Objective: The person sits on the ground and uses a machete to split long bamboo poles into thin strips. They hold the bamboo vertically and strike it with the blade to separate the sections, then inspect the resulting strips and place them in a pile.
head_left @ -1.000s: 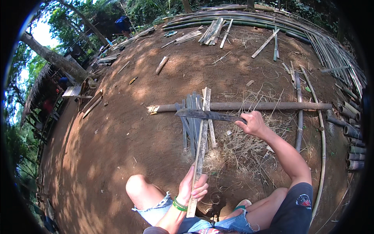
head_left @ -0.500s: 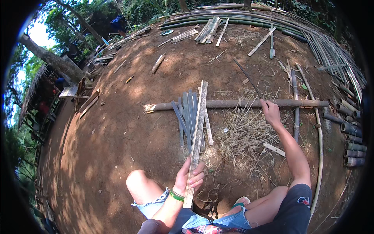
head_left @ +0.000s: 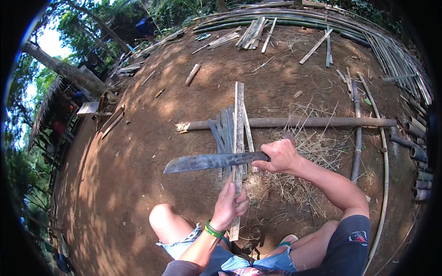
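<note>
My left hand [head_left: 230, 205] is closed round the lower part of a split bamboo strip [head_left: 239, 120], which points away from me above the ground. In my right hand [head_left: 279, 156] is the handle of a machete [head_left: 209, 160]. Its broad dark blade lies crosswise over the strip, just beyond my left hand, tip to the left. Whether the edge touches the strip I cannot tell. Behind the strip, several dark-green bamboo slats [head_left: 225, 133] lean against a long pole [head_left: 276, 122] lying across the ground.
Pale bamboo shavings [head_left: 317, 147] are heaped right of the strip. Thin poles [head_left: 382, 175] lie farther right, near stacked bamboo culms [head_left: 421, 177]. More split strips [head_left: 252, 34] and long green bamboo [head_left: 285, 24] lie at the back. A bench [head_left: 90, 108] stands at left.
The machete has swung from the far right, where it pointed away, to lie across the strip. My right hand has come inward and nearer; the strip now stands more upright in the picture.
</note>
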Demonstrator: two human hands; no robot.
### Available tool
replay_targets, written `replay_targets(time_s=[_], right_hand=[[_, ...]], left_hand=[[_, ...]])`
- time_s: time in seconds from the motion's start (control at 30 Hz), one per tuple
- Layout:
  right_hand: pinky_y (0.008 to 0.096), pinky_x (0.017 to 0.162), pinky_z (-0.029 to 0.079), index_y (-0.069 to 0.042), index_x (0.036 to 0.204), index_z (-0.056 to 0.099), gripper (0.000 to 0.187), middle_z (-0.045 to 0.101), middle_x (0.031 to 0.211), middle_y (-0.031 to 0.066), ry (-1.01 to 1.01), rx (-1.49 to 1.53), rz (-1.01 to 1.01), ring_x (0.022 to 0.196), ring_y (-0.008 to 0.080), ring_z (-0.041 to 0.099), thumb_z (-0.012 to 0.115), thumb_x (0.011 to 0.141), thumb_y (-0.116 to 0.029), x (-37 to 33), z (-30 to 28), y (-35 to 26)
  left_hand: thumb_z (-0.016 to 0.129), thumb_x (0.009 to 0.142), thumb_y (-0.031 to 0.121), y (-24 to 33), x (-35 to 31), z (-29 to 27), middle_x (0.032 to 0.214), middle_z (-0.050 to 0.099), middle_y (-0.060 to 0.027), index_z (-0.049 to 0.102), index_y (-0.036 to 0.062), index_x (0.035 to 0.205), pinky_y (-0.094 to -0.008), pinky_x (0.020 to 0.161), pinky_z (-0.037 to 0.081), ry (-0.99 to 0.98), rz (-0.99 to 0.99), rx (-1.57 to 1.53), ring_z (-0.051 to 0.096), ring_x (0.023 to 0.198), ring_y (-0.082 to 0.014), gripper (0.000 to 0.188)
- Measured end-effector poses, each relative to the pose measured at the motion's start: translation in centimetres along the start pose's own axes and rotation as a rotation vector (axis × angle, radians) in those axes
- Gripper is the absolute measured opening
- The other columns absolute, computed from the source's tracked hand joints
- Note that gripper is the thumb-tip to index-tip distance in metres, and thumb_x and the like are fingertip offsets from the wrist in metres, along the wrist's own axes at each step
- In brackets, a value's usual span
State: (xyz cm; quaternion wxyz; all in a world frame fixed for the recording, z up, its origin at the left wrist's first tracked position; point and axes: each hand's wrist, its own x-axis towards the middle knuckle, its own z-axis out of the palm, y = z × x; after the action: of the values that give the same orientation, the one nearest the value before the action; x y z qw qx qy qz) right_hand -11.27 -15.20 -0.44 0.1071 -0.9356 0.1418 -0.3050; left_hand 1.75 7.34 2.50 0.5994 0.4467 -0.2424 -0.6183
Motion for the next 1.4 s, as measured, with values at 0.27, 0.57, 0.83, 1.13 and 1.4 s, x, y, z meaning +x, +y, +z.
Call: replay_targets(time_s=[0.27, 0.57, 0.83, 1.13, 1.4], right_hand=[[0.0447, 0.048, 0.052, -0.004, 0.061, 0.061, 0.076, 0.057, 0.049, 0.0147, -0.024, -0.022, 0.032, 0.046, 0.0317, 0.062, 0.046, 0.095, -0.071, 0.2, 1.2, 2.3], [0.0465, 0.054, 0.054, -0.002, 0.072, 0.068, 0.071, 0.06, 0.053, 0.0164, -0.063, -0.025, 0.242, 0.05, 0.0301, 0.063, 0.051, 0.095, -0.067, -0.6, 0.4, 5.6], [0.048, 0.066, 0.048, 0.007, 0.075, 0.067, 0.073, 0.062, 0.063, 0.0235, 0.097, 0.136, 0.858, 0.065, 0.0369, 0.065, 0.048, 0.1, -0.058, -2.0, -1.0, 13.0], [0.0434, 0.066, 0.044, 0.007, 0.078, 0.064, 0.069, 0.058, 0.062, 0.0198, 0.197, 0.204, 0.78, 0.061, 0.0321, 0.057, 0.047, 0.101, -0.056, -1.0, 4.5, 11.2], [0.0341, 0.055, 0.036, 0.001, 0.061, 0.05, 0.066, 0.047, 0.054, 0.0043, 0.129, 0.591, 0.653, 0.055, 0.0131, 0.045, 0.047, 0.104, -0.049, 1.7, 9.4, 9.1]], left_hand=[[0.038, 0.11, 0.04, -1.3, -2.1, -1.4, 0.074, 0.032, 0.0011, 0.014, 0.0297, 0.161, -0.0229, 0.049, 0.03, 0.035, -0.024, -0.027, 0.032, 0.054, -0.0088, 0.057], [0.039, 0.11, 0.038, -3.3, -2.8, -2.3, 0.076, 0.033, 0.0007, 0.012, 0.0309, 0.161, -0.0237, 0.051, 0.033, 0.014, -0.115, -0.041, 0.034, 0.057, -0.0096, 0.058], [0.039, 0.11, 0.039, -3.0, -6.4, -2.6, 0.076, 0.035, -0.0004, 0.015, 0.0296, 0.16, -0.0246, 0.048, 0.03, -0.012, -0.099, -0.11, 0.032, 0.055, -0.0096, 0.057], [0.032, 0.112, 0.038, 1.0, -6.0, -4.9, 0.08, 0.041, -0.0027, 0.019, 0.0326, 0.158, -0.0206, 0.045, 0.034, 0.085, 0.081, -0.159, 0.036, 0.052, -0.0082, 0.048], [0.033, 0.111, 0.039, 6.9, -6.7, -5.7, 0.08, 0.054, -0.0054, 0.023, 0.0228, 0.157, -0.0218, 0.045, 0.043, 0.258, 0.117, 0.147, 0.05, 0.053, -0.0092, 0.05]])
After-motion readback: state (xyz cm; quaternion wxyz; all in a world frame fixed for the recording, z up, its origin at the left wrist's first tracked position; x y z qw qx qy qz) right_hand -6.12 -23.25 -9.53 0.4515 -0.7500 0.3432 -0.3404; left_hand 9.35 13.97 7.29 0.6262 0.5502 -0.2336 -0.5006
